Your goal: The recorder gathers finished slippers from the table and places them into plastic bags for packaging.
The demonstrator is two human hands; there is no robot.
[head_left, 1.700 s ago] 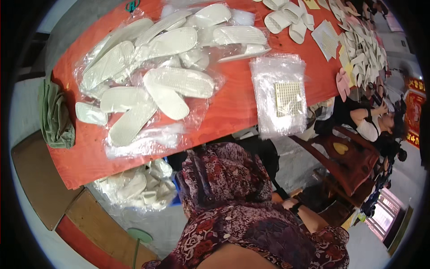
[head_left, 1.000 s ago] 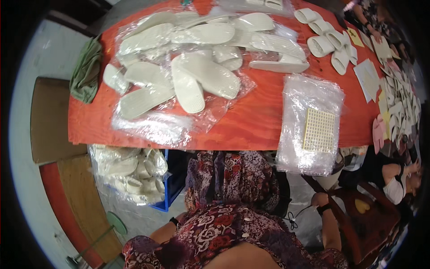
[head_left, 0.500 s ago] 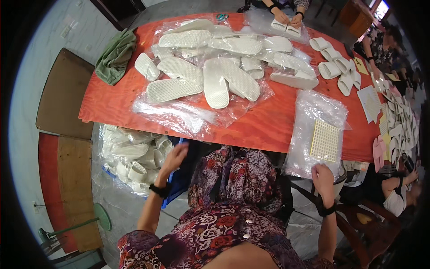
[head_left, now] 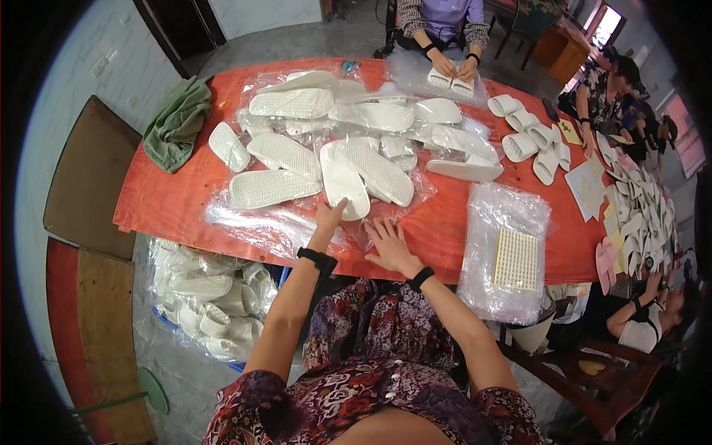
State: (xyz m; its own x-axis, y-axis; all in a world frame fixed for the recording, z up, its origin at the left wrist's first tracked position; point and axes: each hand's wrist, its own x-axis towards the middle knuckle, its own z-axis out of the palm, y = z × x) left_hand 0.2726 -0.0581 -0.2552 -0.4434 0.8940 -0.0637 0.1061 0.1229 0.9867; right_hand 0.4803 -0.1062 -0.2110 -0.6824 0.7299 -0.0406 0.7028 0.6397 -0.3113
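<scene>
My left hand (head_left: 331,216) has reached the near end of a white slipper (head_left: 343,178) in the pile on the red table (head_left: 437,245). Its thumb lies over the slipper's end, while the other fingers are partly hidden. Beside it, my right hand (head_left: 393,250) rests with spread fingers at the table's near edge, touching clear plastic and holding nothing. More white slippers (head_left: 274,188) in clear bags surround the one at my left hand, soles mostly up. Crumpled clear plastic (head_left: 259,226) lies under their near side.
Flat clear bags with a yellow sticker sheet (head_left: 516,259) overhang the table's edge at right. Below left stands a bin of bagged slippers (head_left: 204,285). A green cloth (head_left: 176,122) lies far left. Across the table, a person's hands (head_left: 454,70) handle white slippers; loose slippers (head_left: 530,133) lie nearby.
Both hands have come up and inward from the sides to the table's near edge. My left hand now touches a slipper. The view has tilted up slightly.
</scene>
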